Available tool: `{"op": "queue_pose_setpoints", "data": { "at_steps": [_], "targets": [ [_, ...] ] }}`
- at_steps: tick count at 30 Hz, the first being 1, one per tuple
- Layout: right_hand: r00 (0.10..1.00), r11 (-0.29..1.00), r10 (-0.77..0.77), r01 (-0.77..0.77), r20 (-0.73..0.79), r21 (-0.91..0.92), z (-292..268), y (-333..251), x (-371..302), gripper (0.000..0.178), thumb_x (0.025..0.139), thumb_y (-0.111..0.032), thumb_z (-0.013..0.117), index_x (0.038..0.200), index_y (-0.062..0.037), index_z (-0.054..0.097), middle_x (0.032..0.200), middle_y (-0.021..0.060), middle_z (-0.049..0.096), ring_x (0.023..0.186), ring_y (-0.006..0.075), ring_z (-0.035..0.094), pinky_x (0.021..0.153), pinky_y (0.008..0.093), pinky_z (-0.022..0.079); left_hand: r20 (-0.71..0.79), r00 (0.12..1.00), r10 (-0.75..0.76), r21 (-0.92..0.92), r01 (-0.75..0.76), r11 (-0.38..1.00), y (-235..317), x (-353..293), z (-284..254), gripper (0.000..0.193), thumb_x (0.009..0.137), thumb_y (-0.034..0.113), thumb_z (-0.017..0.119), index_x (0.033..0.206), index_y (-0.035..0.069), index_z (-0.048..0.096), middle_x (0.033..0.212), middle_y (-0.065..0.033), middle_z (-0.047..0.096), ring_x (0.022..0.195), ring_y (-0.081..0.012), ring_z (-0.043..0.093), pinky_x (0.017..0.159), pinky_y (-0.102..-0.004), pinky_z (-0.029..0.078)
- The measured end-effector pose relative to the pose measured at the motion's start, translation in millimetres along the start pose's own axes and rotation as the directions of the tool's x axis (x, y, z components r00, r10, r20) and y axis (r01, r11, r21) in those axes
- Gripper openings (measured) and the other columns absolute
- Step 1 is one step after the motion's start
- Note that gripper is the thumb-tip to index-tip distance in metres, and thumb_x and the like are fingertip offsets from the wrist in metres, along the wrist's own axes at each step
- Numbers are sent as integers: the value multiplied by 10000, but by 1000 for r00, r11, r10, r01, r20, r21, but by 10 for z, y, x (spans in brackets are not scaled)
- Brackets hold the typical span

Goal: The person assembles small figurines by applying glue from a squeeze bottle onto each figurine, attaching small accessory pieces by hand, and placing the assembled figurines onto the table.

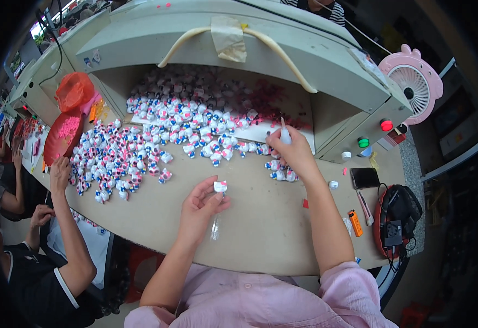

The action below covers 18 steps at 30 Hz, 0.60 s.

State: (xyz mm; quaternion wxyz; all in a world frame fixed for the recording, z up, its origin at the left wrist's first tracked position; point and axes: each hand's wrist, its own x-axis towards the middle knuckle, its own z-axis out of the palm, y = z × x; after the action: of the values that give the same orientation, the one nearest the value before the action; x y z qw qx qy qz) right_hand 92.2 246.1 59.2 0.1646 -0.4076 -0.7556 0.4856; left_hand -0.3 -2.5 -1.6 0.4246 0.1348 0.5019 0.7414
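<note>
A small white figurine [220, 187] with pink on it is pinched between the thumb and fingers of my left hand [199, 206], above the bench in front of me. My right hand [293, 148] is closed around a white squeeze bottle [286, 134] whose thin nozzle points up, near the booth's opening. Beside that hand lies a small group of figurines [280, 170]. A large heap of white, blue and pink figurines [195, 117] fills the booth's mouth. Another spread of them [120, 156] covers the bench to the left.
The grey booth [351, 123] carries red and green lights. A pink fan [411, 85] stands at the right. Below it are a phone [364, 177], an orange lighter [355, 223] and a black-and-red pouch [400, 210]. A co-worker's hand [60, 172] reaches to a red bowl [58, 147] at the left.
</note>
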Motion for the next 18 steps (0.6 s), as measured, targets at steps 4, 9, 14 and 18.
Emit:
{"op": "queue_pose_setpoints", "data": {
  "at_steps": [4, 9, 14, 18],
  "targets": [
    [961, 926, 35, -134, 274, 353, 64, 126, -600, 149, 917, -156, 690, 997, -54, 617, 878, 35, 658, 667, 60, 557, 507, 219, 425, 40, 999, -14, 15, 14, 1000, -2, 3, 42, 433, 958, 1, 596, 1381, 0, 502, 1218, -85, 625, 1029, -196, 664, 922, -338, 568],
    [906, 797, 44, -286, 421, 532, 286, 235, -922, 158, 920, -128, 694, 1034, -43, 625, 901, 39, 666, 681, 63, 567, 515, 218, 434, 56, 998, 30, 84, -34, 996, -27, 15, 78, 436, 956, 23, 624, 1372, -27, 503, 1203, -105, 647, 1052, -167, 658, 928, -301, 551],
    [892, 863, -9, -221, 451, 454, 450, 249, -954, 158, 922, -146, 688, 1020, -28, 647, 826, 11, 638, 673, 62, 565, 553, 218, 457, 54, 998, 33, 163, -42, 986, -95, -11, 54, 428, 943, 12, 640, 1356, -17, 532, 1124, -103, 686, 1019, -150, 665, 889, -269, 542],
    [906, 876, -8, -197, 423, 440, 529, 260, -939, 134, 913, -146, 715, 964, -49, 637, 833, 5, 635, 654, 53, 559, 526, 220, 435, 69, 997, 43, 199, -56, 978, -95, -22, 72, 429, 936, 0, 645, 1352, -14, 540, 1125, -99, 686, 1000, -140, 665, 883, -260, 535]
  ]
}}
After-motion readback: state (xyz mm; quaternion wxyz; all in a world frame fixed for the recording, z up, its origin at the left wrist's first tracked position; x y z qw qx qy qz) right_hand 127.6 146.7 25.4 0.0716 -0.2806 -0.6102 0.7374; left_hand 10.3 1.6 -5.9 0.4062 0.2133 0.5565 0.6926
